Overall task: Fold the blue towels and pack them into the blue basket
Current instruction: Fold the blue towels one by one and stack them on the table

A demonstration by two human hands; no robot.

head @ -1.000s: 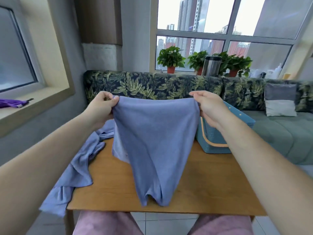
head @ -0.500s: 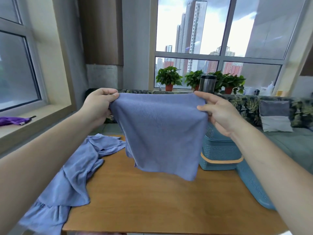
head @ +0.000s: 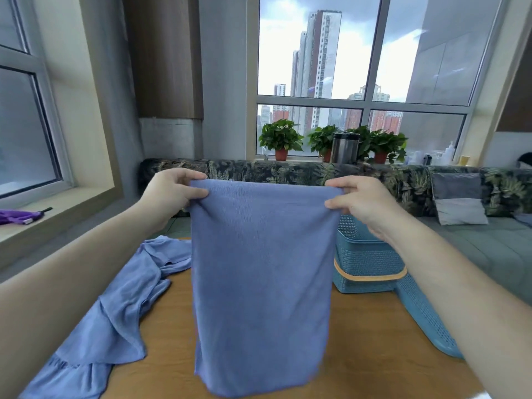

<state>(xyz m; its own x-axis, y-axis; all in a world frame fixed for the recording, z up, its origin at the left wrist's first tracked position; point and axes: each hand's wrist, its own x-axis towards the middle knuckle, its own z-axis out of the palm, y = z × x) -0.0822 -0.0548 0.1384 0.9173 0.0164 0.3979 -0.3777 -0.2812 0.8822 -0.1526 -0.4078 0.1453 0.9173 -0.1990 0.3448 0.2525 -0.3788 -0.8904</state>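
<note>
I hold a blue towel (head: 262, 283) up in front of me over the wooden table (head: 359, 341). My left hand (head: 169, 194) pinches its top left corner and my right hand (head: 359, 201) pinches its top right corner. The towel hangs straight down, doubled over, its lower edge near the table's front. A second blue towel (head: 121, 312) lies crumpled on the table's left side, draping over the edge. The blue basket (head: 365, 260) with an orange band stands at the table's back right, partly hidden by the towel and my right arm.
The basket's blue lid (head: 426, 321) lies at the table's right edge beside the basket. A leaf-patterned sofa (head: 475, 240) with a grey cushion (head: 457, 198) runs behind the table. Potted plants (head: 280, 139) and a metal canister (head: 344, 148) stand on the far windowsill. A purple cloth (head: 17, 216) lies on the left sill.
The view has tilted upward. Both hands lifted the towel and pulled its top edge taut; half a second ago its lower part swung up, and now it hangs straight down again.
</note>
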